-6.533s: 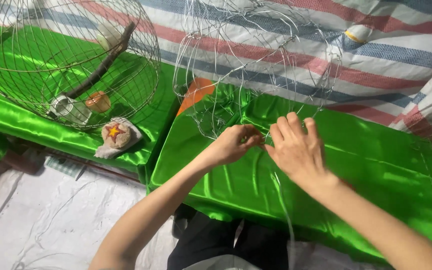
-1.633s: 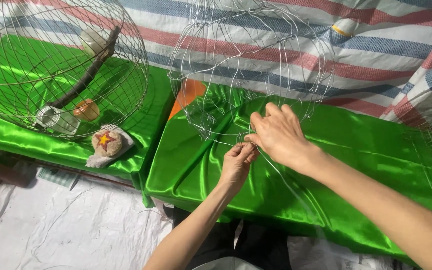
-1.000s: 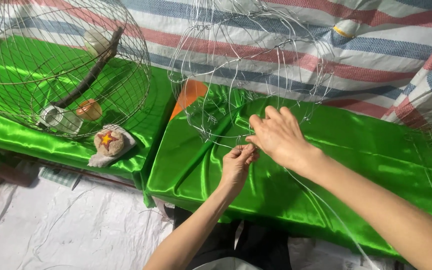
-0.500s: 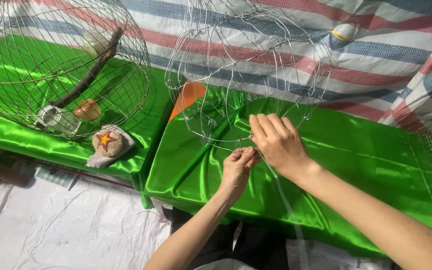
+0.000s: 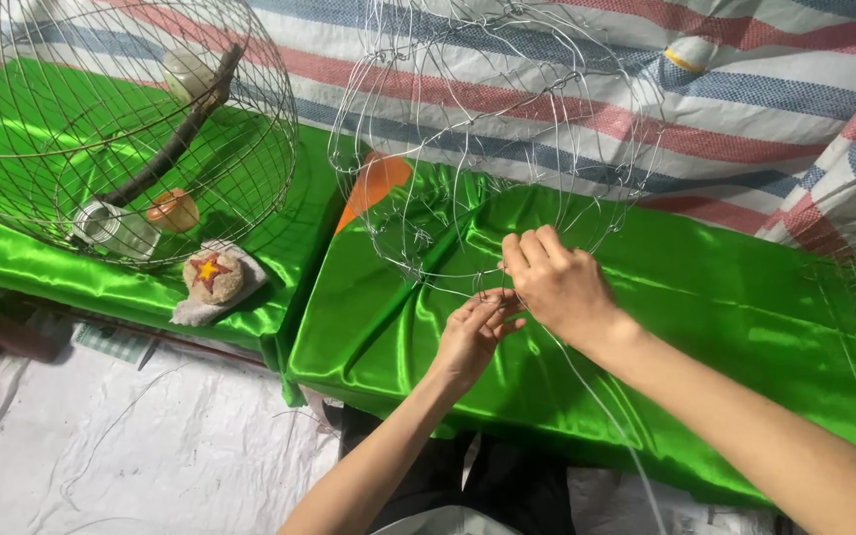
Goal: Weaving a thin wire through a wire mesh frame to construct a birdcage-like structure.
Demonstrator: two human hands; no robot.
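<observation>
Head cam, looking down. Unfinished wire cage frame (image 5: 487, 149) stands on green satin cloth (image 5: 725, 327) at approx 12 o'clock from both hands, lower rim nearest the person.

L hand (image 5: 473, 337): fingers pinched together on a thin wire strand at the frame's lower rim, thumb + forefinger closed on it. R hand (image 5: 557, 287): curled over the same spot from 2 o'clock, fingertips (image 5: 517, 248) on the rim wire; grasping, not released. Exact contact under R palm hidden. A loose wire tail (image 5: 596, 396) trails from the hands toward 5 o'clock.

Handling (judgement): frame looks light, springy, easily bent out of round; thin wire, ends prob. sharp. Satin is slick, so frame may slide. Best hold = rim ring close to the joint, not the fine upright strands.

Also: finished domed wire cage (image 5: 121, 119) at 10 o'clock w/ wooden perch (image 5: 175, 139), small metal cup (image 5: 111, 226); round star-marked object (image 5: 212, 275) on a white cloth beside it. Striped tarp (image 5: 745, 89) behind.
</observation>
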